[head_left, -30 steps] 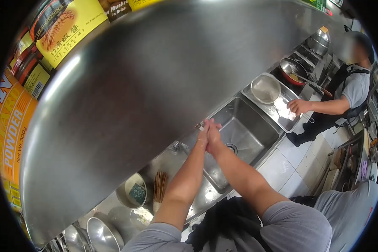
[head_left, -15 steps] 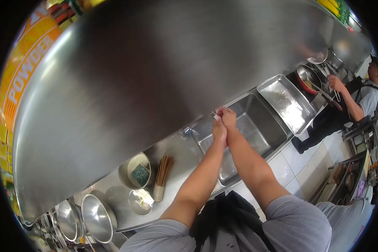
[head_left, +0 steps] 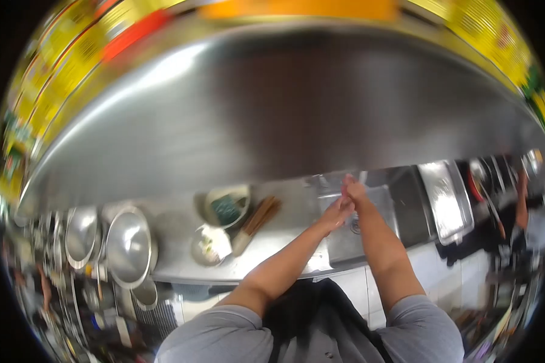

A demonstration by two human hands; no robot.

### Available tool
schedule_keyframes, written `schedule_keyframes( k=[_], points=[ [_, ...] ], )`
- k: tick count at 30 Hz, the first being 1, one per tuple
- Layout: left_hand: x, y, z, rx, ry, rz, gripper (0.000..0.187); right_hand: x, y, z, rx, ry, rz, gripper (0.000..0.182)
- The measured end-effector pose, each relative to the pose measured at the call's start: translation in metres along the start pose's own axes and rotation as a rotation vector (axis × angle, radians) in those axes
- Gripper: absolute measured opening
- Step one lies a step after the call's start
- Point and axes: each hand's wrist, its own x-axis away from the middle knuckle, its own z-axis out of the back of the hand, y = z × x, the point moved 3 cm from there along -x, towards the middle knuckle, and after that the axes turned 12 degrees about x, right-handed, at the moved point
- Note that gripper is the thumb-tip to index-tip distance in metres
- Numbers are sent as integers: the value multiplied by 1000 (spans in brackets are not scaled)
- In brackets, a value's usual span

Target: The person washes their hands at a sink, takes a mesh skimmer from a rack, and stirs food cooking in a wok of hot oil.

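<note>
Over the metal sink [head_left: 415, 209] my two hands come together, blurred by motion. My left hand [head_left: 338, 214] is the lower and nearer one, its fingers stretched toward the other hand, and nothing shows in it. My right hand [head_left: 353, 190] is just above and to the right, touching or nearly touching it; its fingers are too smeared to read. Near the sink's back edge, beside my hands, a tap [head_left: 362, 176] is partly visible under the steel overhang. The drain [head_left: 355, 226] shows below my hands.
Left of the sink, the counter holds a bundle of thin brown sticks [head_left: 260, 219], a pot [head_left: 247, 199] with a green scouring pad [head_left: 225, 210], and a bowl [head_left: 204, 257]. Large steel bowls [head_left: 127, 248] stand farther left. A metal tray [head_left: 445, 202] lies right; a co-worker's arm [head_left: 521, 202] is beyond.
My view has turned and levelled, so the counter and sink look less slanted. My hands, clasped closely before, are now slightly apart in outline, with the left one lower.
</note>
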Motion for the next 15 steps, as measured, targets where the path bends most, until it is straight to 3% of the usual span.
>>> schedule_keyframes(
  k=[1, 3, 4, 5, 8, 10, 12, 14, 15],
  points=[
    [22, 3, 28, -75, -83, 27, 69, 16, -7, -17, -242, -147, 40, 66],
    [70, 2, 83, -217, -134, 0, 60, 40, -36, -27, -120, -475, -68, 62],
    [98, -1, 108, -287, -110, -36, 54, 44, -50, -30, -85, -411, -105, 58],
    [133, 7, 133, -299, -72, -24, 51, 40, -61, -35, -190, -415, -36, 48],
    [257, 10, 180, -239, 54, -7, 43, 26, -98, -44, -602, -485, -156, 39],
    [322, -28, 217, -4, 234, -85, 39, 16, -100, -52, -552, -355, -210, 37],
    [396, -40, 232, 2, 434, -64, 41, 11, -82, -70, -550, -219, -55, 37],
    [463, -78, 254, 28, 638, -44, 39, 0, -45, -77, -68, -223, 361, 34],
    [496, -111, 271, 24, 732, -60, 38, -49, 13, -92, 297, -107, 432, 33]
  ],
)
